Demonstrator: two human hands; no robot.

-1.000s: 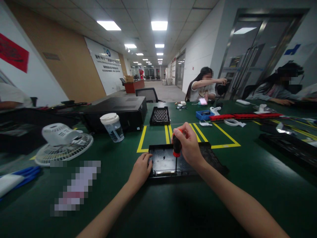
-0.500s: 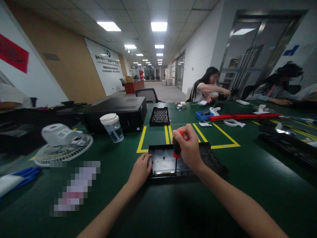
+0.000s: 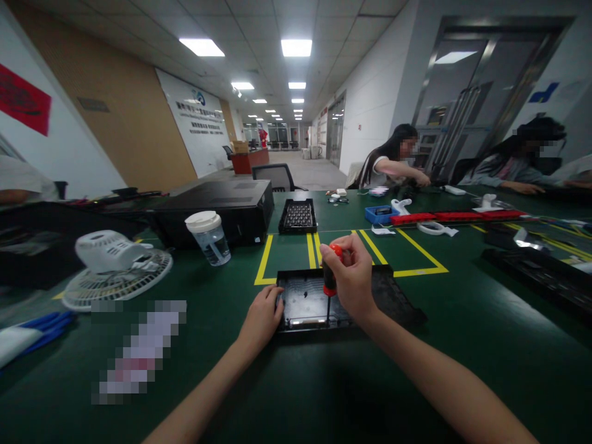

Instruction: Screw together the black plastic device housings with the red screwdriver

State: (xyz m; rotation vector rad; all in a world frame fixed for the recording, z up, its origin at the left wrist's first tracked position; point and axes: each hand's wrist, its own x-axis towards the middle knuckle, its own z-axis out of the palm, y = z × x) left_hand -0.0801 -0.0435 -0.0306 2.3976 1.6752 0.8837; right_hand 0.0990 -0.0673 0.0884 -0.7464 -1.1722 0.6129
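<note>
A flat black plastic panel lies on the green table in front of me. My right hand is closed round a red-and-black screwdriver, held upright with its tip down on the panel near its front edge. My left hand rests on the panel's left edge, fingers curled against it.
A white fan, a lidded plastic cup and a black case stand at the left. A black parts tray and a blue bin lie beyond the yellow tape lines. Other people sit at the far side.
My hands and the screwdriver stay almost in place; my right hand's grip has shifted slightly on the handle. The person across the table has lowered an arm and leaned to the right.
</note>
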